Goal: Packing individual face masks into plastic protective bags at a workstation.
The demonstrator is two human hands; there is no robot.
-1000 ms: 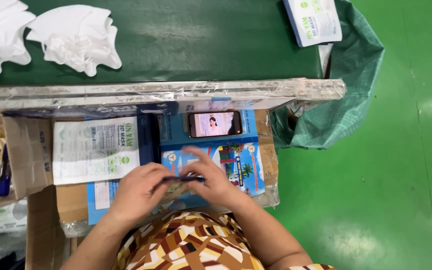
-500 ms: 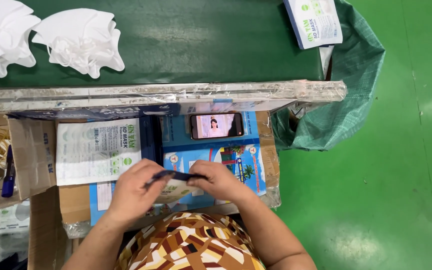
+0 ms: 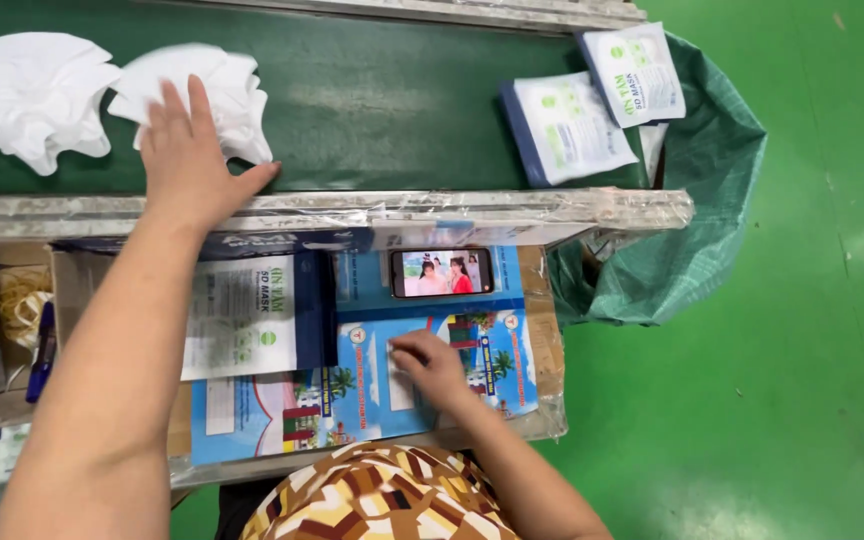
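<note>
My left hand (image 3: 187, 160) reaches out over the green conveyor belt (image 3: 382, 100) and lies on a bundle of white masks (image 3: 214, 90), fingers spread. A second white bundle (image 3: 32, 95) sits to its left. My right hand (image 3: 432, 365) rests fingers curled on a blue printed box (image 3: 372, 390) on the work surface in front of me; whether it holds anything I cannot tell. A phone (image 3: 442, 272) with a lit screen lies just beyond it. A stack of white and blue mask pouches (image 3: 252, 315) lies between my arms.
Two filled mask packets (image 3: 592, 105) lie at the belt's right end above a green woven sack (image 3: 692, 240). A plastic-wrapped rail (image 3: 352, 210) edges the belt. A box with a blue pen (image 3: 42, 345) stands at left. Green floor lies to the right.
Both hands were together near my body handling a small dark item. Now the left hand has gone forward onto the white masks and the right rests on the blue box.
</note>
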